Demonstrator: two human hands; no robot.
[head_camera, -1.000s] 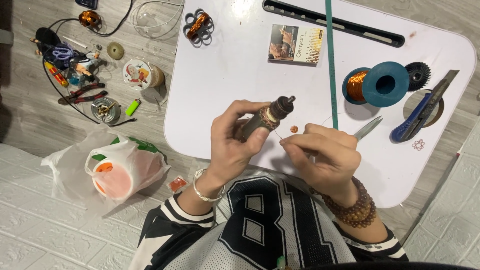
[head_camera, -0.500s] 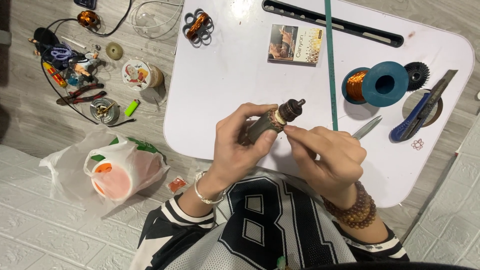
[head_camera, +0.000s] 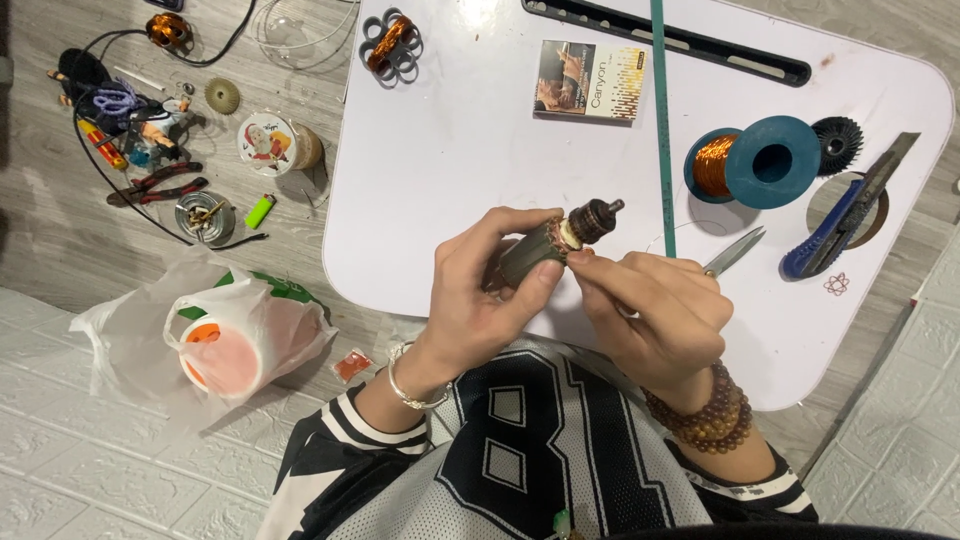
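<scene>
Motor armature (head_camera: 550, 245) held over the white lap table (head_camera: 440, 180), near its front edge.
Left hand (head_camera: 485, 290) wraps its core firmly; right hand (head_camera: 655, 310) fingertips pinch closed at the commutator end; keep it steady, copper wire spool (head_camera: 750, 160) lying at two o'clock.

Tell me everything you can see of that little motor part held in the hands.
The motor part is a short dark cylinder, ribbed along its sides, with a pale ring, a dark collar and a thin metal shaft tip pointing up-right. It is held tilted above the white table. The left hand wraps its body; the right hand pinches near the ring.
</scene>
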